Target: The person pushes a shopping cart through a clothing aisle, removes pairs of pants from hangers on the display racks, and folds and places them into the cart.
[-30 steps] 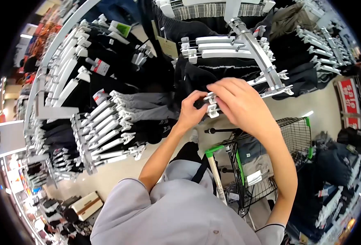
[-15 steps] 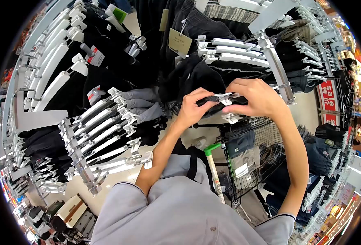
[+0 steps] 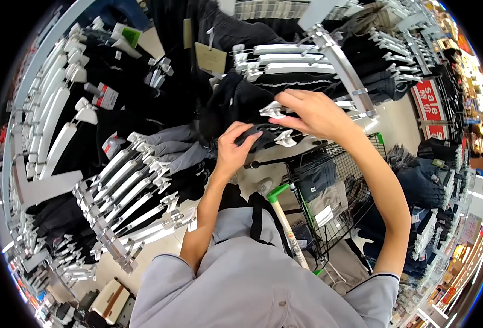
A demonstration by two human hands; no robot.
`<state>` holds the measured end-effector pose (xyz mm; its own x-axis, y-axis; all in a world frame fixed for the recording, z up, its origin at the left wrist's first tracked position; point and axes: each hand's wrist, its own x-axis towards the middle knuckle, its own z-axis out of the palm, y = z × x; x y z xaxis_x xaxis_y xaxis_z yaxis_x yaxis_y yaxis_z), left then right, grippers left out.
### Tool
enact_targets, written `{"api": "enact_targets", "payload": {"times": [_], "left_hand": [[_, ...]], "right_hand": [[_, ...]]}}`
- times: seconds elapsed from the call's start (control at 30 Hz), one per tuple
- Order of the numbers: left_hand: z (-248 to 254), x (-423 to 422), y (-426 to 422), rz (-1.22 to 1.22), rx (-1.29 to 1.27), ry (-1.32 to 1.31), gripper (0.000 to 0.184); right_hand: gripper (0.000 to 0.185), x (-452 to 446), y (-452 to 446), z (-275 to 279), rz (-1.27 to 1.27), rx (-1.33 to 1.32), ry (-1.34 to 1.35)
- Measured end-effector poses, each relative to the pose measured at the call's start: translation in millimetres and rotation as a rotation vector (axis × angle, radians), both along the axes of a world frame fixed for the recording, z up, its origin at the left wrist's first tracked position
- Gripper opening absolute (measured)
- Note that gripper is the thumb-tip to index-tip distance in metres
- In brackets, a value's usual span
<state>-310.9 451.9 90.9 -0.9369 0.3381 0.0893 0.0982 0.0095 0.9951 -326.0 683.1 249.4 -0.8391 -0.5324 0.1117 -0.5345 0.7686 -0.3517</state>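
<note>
A dark garment (image 3: 263, 139) is hanging at the front of the person, between the two hands and below the metal rack arm (image 3: 342, 68). The left hand (image 3: 235, 148) is pinching its edge, the grip closing on cloth between thumb and fingers. The right hand (image 3: 309, 113) is holding up a white clip (image 3: 272, 110), its grip clenching that clip between thumb and fingertips. A second clip (image 3: 285, 139) is sitting just below the right hand, beside the garment. White hangers (image 3: 291, 59) are lining up above the hands, with a tan tag (image 3: 211, 58) hanging to their left. More hangers (image 3: 129, 191) are crowding a rack left of the left forearm. A shopping cart (image 3: 348, 174) is standing below the right forearm, carrying folded clothes (image 3: 314, 181).
</note>
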Motion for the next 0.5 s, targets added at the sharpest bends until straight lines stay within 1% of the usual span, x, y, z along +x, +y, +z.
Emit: {"api": "enact_targets", "payload": {"times": [0.07, 0.1, 0.13, 0.17, 0.27, 0.3, 0.37, 0.43, 0.47, 0.5], "left_hand": [[-9.3, 4.6, -0.9, 0.013, -0.005, 0.033, 0.022], [-5.6, 7.0, -2.6, -0.003, -0.019, 0.025, 0.022], [-14.3, 7.8, -4.9, -0.02, -0.036, 0.055, 0.021], [-22.2, 10.1, -8.4, -0.025, -0.036, 0.03, 0.021], [-30.9, 14.4, -14.3, -0.007, -0.058, -0.035, 0.021], [-35.6, 15.5, -16.0, 0.009, -0.069, -0.044, 0.022], [-37.8, 16.9, -17.7, 0.011, -0.056, -0.049, 0.024], [-35.2, 16.9, -18.0, 0.018, -0.043, -0.065, 0.024], [-31.5, 16.7, -18.9, 0.011, -0.074, -0.065, 0.024], [-29.2, 16.7, -20.4, 0.004, -0.106, -0.065, 0.024]], "right_hand": [[0.046, 2.8, -2.6, -3.3, -0.062, 0.031, 0.039], [0.049, 6.7, -7.6, -0.3, -0.081, -0.02, 0.108], [0.052, 13.0, -11.6, 3.6, -0.097, -0.071, 0.176], [0.056, 19.4, -11.0, 14.2, -0.072, -0.04, 0.144], [0.046, 35.1, -13.6, 23.2, -0.087, -0.007, 0.275], [0.046, 41.9, -12.5, 29.3, -0.1, -0.008, 0.278], [0.037, 59.9, -5.5, 47.4, 0.004, 0.071, 0.398], [0.029, 96.1, 11.0, 66.9, -0.068, -0.171, -0.07], [0.03, 108.5, 27.7, 72.2, -0.135, -0.277, -0.37], [0.032, 115.2, 53.5, 64.0, -0.136, -0.19, -0.604]]}}
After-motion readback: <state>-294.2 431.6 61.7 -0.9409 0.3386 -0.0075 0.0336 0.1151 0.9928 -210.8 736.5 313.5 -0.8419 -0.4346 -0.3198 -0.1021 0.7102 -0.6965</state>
